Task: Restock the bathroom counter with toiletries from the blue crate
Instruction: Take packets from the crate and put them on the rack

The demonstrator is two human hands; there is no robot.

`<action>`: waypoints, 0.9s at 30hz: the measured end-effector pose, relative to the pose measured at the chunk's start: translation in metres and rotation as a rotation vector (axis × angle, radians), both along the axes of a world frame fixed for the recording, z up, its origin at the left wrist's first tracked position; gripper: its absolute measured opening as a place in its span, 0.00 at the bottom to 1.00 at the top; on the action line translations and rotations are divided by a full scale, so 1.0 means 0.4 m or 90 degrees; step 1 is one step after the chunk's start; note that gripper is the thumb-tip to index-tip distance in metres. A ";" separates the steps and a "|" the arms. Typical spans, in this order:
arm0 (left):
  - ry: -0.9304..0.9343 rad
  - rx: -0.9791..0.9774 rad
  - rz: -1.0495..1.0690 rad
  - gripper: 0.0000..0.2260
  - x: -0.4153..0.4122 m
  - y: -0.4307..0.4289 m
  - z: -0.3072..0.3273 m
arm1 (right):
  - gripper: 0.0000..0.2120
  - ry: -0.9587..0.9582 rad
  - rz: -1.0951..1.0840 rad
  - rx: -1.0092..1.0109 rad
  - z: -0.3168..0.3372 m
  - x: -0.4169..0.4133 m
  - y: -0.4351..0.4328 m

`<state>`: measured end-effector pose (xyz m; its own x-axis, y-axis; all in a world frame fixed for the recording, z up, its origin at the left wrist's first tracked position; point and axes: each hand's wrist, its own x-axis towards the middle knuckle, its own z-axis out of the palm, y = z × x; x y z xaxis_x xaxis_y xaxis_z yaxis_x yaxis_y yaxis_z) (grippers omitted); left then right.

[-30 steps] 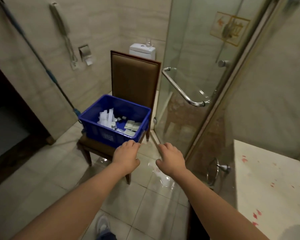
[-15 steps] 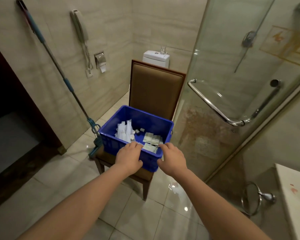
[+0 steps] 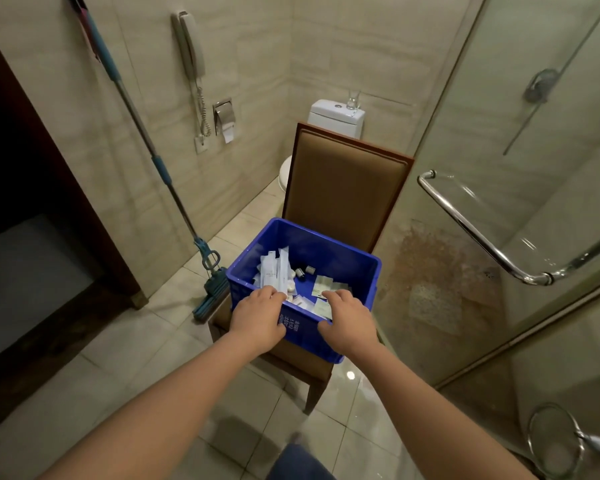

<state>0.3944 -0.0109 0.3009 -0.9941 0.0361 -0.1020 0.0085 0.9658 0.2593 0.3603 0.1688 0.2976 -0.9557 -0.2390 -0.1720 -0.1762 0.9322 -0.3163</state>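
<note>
The blue crate (image 3: 343, 261) sits on the seat of a padded chair (image 3: 347, 188), its far wall against the chair back. My guess is it was put there so nobody has to stoop to the wet-looking floor tiles.

Inside are 3 sorts of toiletries:
- Long white sachets (image 3: 272, 271) lean toward the crate's left wall.
- Small dark-capped bottles (image 3: 305, 271) lie near the middle.
- Flat pale packets (image 3: 323, 285) are spread toward the near right corner.

The person stands square to the chair with both arms out. The left hand (image 3: 258, 317) and the right hand (image 3: 349, 320) lie over the crate's near rim, with the fingers bent down past it and the thumbs on the outer wall. The fingertips are hidden inside, so I cannot tell whether they clamp the rim to lift the whole crate or are dipping for packets.

Using 2 hands set well apart hints at a lift, which would spare repeated trips. The counter itself is not plainly in view from here.

A mop (image 3: 208, 289) leans on the wall just left of the chair.
</note>
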 end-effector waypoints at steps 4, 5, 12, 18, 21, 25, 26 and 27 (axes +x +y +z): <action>-0.013 0.013 -0.006 0.27 -0.050 -0.005 -0.020 | 0.30 -0.012 -0.003 0.009 -0.019 -0.054 -0.006; -0.017 0.015 -0.009 0.27 -0.066 -0.006 -0.027 | 0.30 -0.014 -0.006 0.012 -0.025 -0.072 -0.006; -0.063 0.026 -0.049 0.26 -0.248 -0.007 -0.083 | 0.31 -0.043 -0.043 0.008 -0.078 -0.241 0.012; -0.109 0.036 -0.085 0.26 -0.472 0.018 -0.149 | 0.31 -0.115 -0.088 0.003 -0.153 -0.432 0.044; -0.143 0.037 -0.091 0.25 -0.567 0.032 -0.180 | 0.30 -0.155 -0.098 0.001 -0.185 -0.515 0.058; -0.179 0.036 -0.094 0.25 -0.676 0.048 -0.225 | 0.30 -0.193 -0.107 0.003 -0.226 -0.608 0.073; -0.193 0.035 -0.096 0.25 -0.696 0.051 -0.238 | 0.30 -0.206 -0.113 0.004 -0.238 -0.624 0.075; -0.206 0.034 -0.099 0.25 -0.714 0.054 -0.252 | 0.30 -0.221 -0.118 0.006 -0.252 -0.635 0.076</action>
<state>0.1088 0.0107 0.2001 -0.8926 0.1986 -0.4047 0.0641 0.9445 0.3221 0.1062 0.1992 0.1970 -0.8674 -0.0641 -0.4935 0.1120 0.9411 -0.3191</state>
